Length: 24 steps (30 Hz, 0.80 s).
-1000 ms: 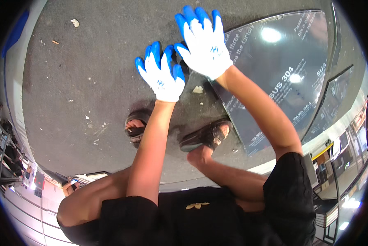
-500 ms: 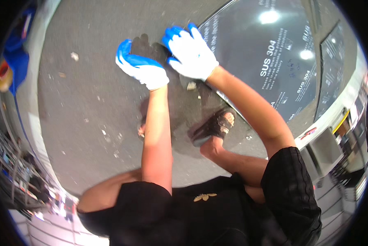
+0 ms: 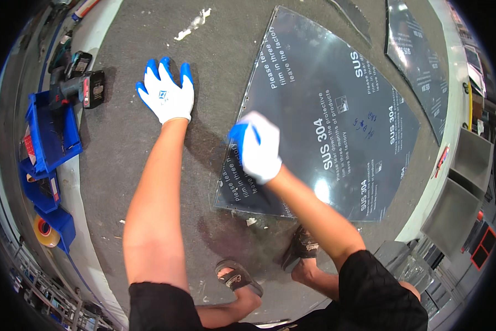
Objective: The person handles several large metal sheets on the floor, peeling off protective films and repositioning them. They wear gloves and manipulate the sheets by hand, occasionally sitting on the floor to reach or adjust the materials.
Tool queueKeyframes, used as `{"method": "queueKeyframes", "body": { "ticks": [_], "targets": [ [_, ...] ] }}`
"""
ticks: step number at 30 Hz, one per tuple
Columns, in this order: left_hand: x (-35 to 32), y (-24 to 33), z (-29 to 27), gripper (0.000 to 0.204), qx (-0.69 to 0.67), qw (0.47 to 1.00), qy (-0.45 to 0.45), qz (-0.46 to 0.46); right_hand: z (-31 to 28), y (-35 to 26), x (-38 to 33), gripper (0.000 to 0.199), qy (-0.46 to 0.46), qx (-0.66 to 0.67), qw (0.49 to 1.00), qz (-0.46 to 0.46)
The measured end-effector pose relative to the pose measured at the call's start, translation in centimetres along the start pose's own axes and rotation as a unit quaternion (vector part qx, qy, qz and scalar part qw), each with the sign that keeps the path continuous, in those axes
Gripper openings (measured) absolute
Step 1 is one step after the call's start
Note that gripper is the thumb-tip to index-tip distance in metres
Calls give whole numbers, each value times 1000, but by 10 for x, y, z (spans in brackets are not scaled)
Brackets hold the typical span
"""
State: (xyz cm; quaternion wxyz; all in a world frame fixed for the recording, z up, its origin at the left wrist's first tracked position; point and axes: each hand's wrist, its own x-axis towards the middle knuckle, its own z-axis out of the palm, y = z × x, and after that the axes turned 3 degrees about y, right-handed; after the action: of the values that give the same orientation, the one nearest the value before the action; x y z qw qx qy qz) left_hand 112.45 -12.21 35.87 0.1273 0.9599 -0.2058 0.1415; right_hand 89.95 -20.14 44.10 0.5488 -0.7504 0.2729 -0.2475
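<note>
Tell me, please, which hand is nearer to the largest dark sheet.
Right: the right hand is over the left edge of the sheet; the left hand is to its left.

A drill (image 3: 73, 88) rests partly over a blue bin (image 3: 64, 156). Below that bin sit a smaller bin (image 3: 44, 197) and a tape roll (image 3: 48, 240); far right of it, grey metal pieces (image 3: 471, 157).

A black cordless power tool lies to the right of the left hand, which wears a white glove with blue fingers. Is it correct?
The side is wrong: the head view shows the black power tool to the left of the left hand.
</note>
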Motion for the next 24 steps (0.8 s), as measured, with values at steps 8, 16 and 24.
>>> {"method": "queueKeyframes", "body": {
  "ticks": [8, 16, 24],
  "targets": [
    [6, 4, -11, 63, 31, 998, -49, 28, -11, 38, 182, 48, 70, -107, 990, -57],
    [9, 10, -17, 70, 33, 995, -80, 50, -94, 56, 293, 36, 232, -159, 937, -206],
    [12, 14, -22, 70, 29, 993, -83, 74, -104, 93, 347, 24, 304, -133, 919, -214]
  ]
}}
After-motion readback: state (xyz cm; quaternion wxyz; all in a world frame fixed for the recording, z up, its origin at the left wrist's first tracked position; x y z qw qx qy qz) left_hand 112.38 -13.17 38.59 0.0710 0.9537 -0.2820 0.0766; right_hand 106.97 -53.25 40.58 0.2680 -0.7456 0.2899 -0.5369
